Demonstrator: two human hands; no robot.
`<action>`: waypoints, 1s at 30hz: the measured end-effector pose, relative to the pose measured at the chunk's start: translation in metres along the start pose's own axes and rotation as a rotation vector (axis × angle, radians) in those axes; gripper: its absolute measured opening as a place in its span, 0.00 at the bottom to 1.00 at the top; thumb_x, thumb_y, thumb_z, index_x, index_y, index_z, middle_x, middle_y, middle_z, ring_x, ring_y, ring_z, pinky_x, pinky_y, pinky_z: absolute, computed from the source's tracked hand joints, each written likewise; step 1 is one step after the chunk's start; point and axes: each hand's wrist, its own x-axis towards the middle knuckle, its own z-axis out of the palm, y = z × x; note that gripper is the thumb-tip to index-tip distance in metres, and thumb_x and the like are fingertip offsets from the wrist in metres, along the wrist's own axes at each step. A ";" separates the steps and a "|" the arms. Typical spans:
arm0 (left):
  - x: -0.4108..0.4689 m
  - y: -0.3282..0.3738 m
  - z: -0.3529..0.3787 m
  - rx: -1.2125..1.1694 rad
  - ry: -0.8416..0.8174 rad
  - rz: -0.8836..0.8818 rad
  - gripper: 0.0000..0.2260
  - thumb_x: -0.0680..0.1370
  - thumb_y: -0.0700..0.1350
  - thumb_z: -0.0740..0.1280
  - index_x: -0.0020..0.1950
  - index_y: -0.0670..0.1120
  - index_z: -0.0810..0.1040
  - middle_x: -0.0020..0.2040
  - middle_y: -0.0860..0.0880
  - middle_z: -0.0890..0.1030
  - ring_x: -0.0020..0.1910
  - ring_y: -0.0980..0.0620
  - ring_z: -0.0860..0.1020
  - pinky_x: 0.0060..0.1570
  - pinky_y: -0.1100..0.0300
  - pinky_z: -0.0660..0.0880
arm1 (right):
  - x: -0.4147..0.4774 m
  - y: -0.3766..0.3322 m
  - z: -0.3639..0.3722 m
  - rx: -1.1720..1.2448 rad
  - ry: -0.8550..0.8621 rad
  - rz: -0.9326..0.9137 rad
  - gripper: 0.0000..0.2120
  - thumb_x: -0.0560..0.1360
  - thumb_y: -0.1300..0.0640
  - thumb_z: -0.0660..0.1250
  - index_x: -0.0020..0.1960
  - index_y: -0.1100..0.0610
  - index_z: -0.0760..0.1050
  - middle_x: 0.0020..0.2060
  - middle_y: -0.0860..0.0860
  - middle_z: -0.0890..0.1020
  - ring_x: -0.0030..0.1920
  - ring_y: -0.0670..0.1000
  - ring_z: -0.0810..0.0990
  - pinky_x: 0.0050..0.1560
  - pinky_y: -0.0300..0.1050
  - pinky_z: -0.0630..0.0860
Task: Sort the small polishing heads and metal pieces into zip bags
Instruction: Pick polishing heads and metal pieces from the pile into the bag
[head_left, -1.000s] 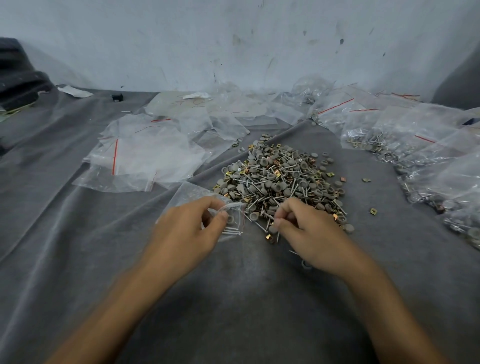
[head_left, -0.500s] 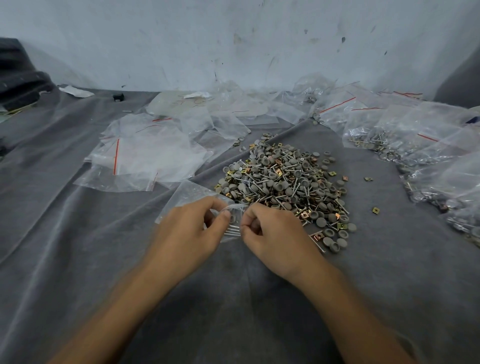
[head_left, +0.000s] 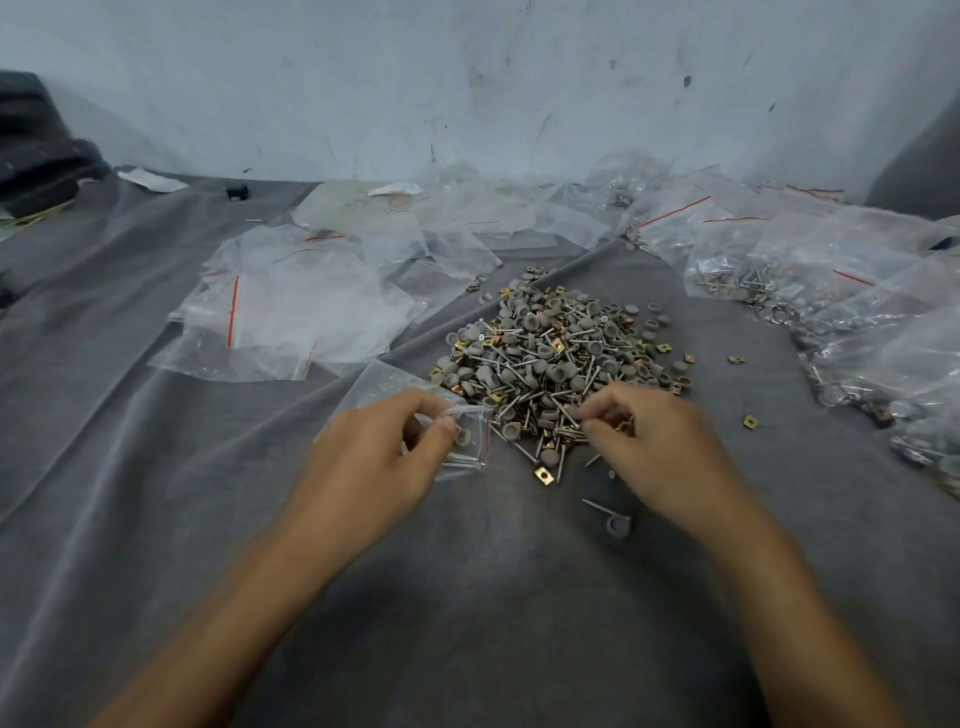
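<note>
Clear bag (head_left: 379, 382) sat pinched in left hand (head_left: 374, 462) | right hand (head_left: 665, 447) curled at pile's (head_left: 561, 353) 6 o'clock edge, contents unclear

left hand (head_left: 374, 462) holds zip bag (head_left: 375, 385); right hand (head_left: 660, 447) pinches at pile (head_left: 561, 348).

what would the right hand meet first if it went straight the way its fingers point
Probably the pile of polishing heads and metal pieces: the right hand has its fingertips at the near edge, pointing up-left into it. The zip bag in the left hand looks off that line.
</note>
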 end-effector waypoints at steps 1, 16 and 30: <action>0.000 0.001 0.000 0.002 0.001 0.001 0.06 0.80 0.58 0.65 0.48 0.60 0.81 0.35 0.58 0.81 0.37 0.59 0.78 0.39 0.56 0.75 | 0.000 0.006 -0.002 -0.033 -0.007 0.015 0.05 0.78 0.55 0.71 0.47 0.44 0.81 0.41 0.41 0.81 0.43 0.40 0.79 0.40 0.38 0.71; 0.000 0.001 -0.001 0.017 -0.007 -0.004 0.07 0.80 0.59 0.64 0.48 0.61 0.80 0.36 0.59 0.81 0.37 0.61 0.78 0.39 0.55 0.76 | 0.000 0.012 -0.008 -0.197 -0.234 0.082 0.08 0.77 0.56 0.68 0.52 0.43 0.79 0.50 0.44 0.76 0.56 0.50 0.74 0.57 0.52 0.75; 0.001 0.000 0.001 0.035 -0.014 -0.002 0.07 0.80 0.59 0.64 0.48 0.61 0.80 0.35 0.59 0.81 0.37 0.62 0.78 0.37 0.58 0.74 | -0.003 0.001 0.002 -0.345 -0.237 0.019 0.05 0.83 0.51 0.60 0.48 0.45 0.70 0.49 0.44 0.73 0.54 0.50 0.72 0.60 0.53 0.71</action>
